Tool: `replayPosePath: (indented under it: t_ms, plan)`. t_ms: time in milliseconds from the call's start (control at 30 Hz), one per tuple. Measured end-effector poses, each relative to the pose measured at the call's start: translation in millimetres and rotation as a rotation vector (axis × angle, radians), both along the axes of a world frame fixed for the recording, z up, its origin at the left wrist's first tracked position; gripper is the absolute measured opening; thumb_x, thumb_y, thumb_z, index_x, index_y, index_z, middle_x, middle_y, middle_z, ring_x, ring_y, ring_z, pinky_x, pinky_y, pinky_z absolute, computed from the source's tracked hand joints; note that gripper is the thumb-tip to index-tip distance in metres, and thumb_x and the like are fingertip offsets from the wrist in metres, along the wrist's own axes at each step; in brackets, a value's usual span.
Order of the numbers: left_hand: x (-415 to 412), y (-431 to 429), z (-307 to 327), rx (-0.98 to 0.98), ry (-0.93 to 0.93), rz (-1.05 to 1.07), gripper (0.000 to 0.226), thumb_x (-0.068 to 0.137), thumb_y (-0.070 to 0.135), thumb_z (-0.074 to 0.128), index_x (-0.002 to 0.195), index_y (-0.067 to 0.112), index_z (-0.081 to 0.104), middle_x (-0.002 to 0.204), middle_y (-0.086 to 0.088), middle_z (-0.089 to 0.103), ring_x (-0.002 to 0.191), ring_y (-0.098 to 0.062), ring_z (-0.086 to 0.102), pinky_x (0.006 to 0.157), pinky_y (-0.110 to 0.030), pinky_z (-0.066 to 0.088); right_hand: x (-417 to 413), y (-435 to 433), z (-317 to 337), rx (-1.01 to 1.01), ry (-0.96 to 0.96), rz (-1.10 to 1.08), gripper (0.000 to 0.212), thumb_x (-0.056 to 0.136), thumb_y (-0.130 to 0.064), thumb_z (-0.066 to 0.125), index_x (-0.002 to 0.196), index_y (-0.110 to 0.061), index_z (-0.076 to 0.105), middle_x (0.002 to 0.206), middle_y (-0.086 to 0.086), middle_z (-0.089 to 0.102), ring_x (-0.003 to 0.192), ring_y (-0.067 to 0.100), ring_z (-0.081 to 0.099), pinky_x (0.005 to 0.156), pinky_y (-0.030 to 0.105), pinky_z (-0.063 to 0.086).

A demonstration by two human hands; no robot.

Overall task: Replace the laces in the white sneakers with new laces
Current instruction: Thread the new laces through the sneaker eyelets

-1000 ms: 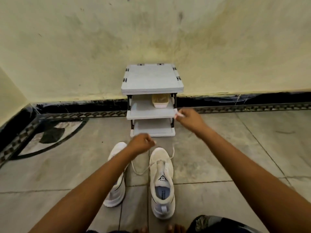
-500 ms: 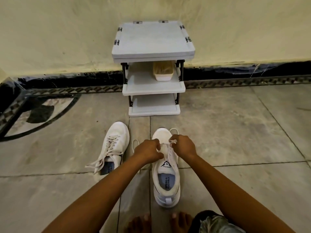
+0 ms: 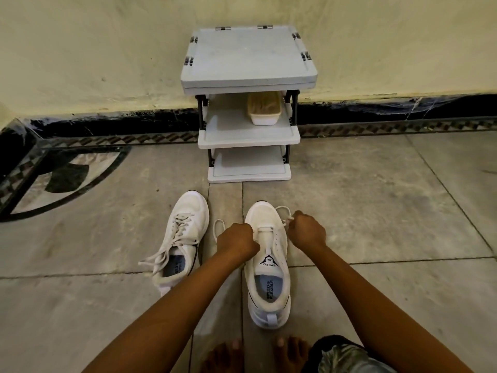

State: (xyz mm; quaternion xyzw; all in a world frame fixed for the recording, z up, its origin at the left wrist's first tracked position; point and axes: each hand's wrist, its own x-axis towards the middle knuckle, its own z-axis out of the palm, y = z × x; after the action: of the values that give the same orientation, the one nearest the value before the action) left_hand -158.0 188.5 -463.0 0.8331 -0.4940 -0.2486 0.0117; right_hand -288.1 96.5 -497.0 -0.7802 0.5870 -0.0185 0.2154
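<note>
Grey tiled floor [image 3: 376, 211], yellowish wall, and a white shelf rack [image 3: 248, 63] at the skirting. We have both forearms stretched forward, knuckles up, over the right sneaker [image 3: 269, 278]. Our left hand [image 3: 236, 242] has its fingers curled, pinching the lace [image 3: 283, 210] at the shoe's left edge. Our right hand [image 3: 308, 230] is fisted around the lace's other end, just right of the shoe. The left sneaker [image 3: 185, 232], laced, lies beside it, clear of both hands.

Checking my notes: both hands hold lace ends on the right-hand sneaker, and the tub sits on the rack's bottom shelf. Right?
No: the head view shows the tub on the rack's middle shelf, not the bottom. The left hand and right hand do hold lace ends on that sneaker.
</note>
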Motion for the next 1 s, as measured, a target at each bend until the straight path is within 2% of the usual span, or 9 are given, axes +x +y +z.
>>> replayPosePath:
  t_ms: [67,167,267,400,500,567,667,867,1000]
  plan:
    - [0.7,2.1,3.2,0.022,0.020,-0.007,0.029,0.085,0.033,0.056,0.100,0.007,0.059,0.105,-0.011,0.063,0.096,-0.025,0.059,0.068,-0.029,0.040,-2.0,-1.8,6.2,0.070,-0.096,-0.021,0.028,0.096,-0.024,0.045,0.106,0.000,0.056,0.107,0.015,0.063,0.098,0.031,0.060,0.070,0.029,0.039]
    - [8.3,-0.9,21.0,0.009,0.142,0.024,0.042,0.090,0.044,0.053,0.089,0.004,0.065,0.095,-0.017,0.066,0.091,-0.029,0.061,0.072,-0.032,0.044,-5.3,-8.2,29.0,0.209,-0.411,-0.079,0.030,0.096,-0.024,0.044,0.099,0.001,0.060,0.099,0.013,0.063,0.090,0.025,0.057,0.072,0.030,0.039]
    - [20.6,-8.0,59.5,-0.104,0.451,0.232,0.028,0.092,0.025,0.048,0.072,0.011,0.063,0.080,-0.011,0.057,0.066,-0.022,0.051,0.057,-0.027,0.039,-2.1,-9.4,65.0,0.308,-0.681,-0.126,0.027,0.095,-0.013,0.037,0.079,-0.011,0.059,0.075,-0.001,0.052,0.067,0.011,0.045,0.060,0.024,0.034]
    - [34.6,-15.8,128.8,-0.420,0.650,0.344,0.029,0.095,0.008,0.039,0.073,0.016,0.058,0.066,-0.003,0.046,0.055,-0.013,0.037,0.048,-0.022,0.030,11.4,-8.4,135.7,0.260,-0.957,-0.105,0.024,0.098,-0.010,0.042,0.083,-0.010,0.061,0.066,-0.002,0.048,0.060,0.010,0.042,0.058,0.018,0.037]
    - [38.5,-24.5,197.2,-0.689,0.679,0.341,0.027,0.097,0.007,0.039,0.078,0.015,0.056,0.073,-0.004,0.059,0.060,-0.013,0.050,0.050,-0.018,0.040,20.7,-9.9,202.8,0.176,-1.179,-0.048,0.016,0.096,-0.005,0.047,0.096,-0.001,0.062,0.071,0.001,0.059,0.060,0.005,0.052,0.059,0.011,0.045]
    - [40.2,-30.2,247.5,-0.817,0.631,0.317,0.020,0.094,0.006,0.040,0.083,0.014,0.055,0.082,-0.005,0.067,0.072,-0.017,0.062,0.062,-0.023,0.047,23.5,-11.9,250.9,0.114,-1.289,-0.010,0.013,0.094,-0.003,0.050,0.096,0.002,0.062,0.077,0.006,0.065,0.059,0.002,0.060,0.058,0.009,0.048]
    - [39.0,-35.4,322.2,-0.959,0.551,0.247,0.016,0.091,0.006,0.044,0.082,0.015,0.054,0.085,-0.005,0.070,0.078,-0.019,0.066,0.077,-0.027,0.048,25.5,-16.0,321.8,0.029,-1.330,0.043,0.008,0.094,-0.007,0.053,0.092,-0.004,0.060,0.081,0.008,0.068,0.067,0.007,0.064,0.061,0.012,0.049]
    - [21.1,-28.4,431.2,-1.218,0.443,0.118,0.006,0.086,0.006,0.061,0.084,0.011,0.061,0.082,-0.001,0.062,0.071,-0.012,0.056,0.063,-0.018,0.041,22.8,-9.5,432.1,-0.191,-1.309,0.159,0.005,0.087,-0.010,0.065,0.085,-0.007,0.068,0.073,-0.001,0.062,0.073,0.014,0.056,0.074,0.027,0.048]
    - [8.0,-20.9,474.0,-1.318,0.456,0.069,0.009,0.082,0.002,0.065,0.079,0.011,0.064,0.070,-0.001,0.062,0.062,-0.008,0.055,0.061,-0.018,0.043,19.1,-0.3,483.8,-0.242,-1.379,0.188,0.003,0.084,-0.004,0.066,0.084,-0.002,0.069,0.069,0.004,0.061,0.064,0.016,0.057,0.062,0.022,0.050]
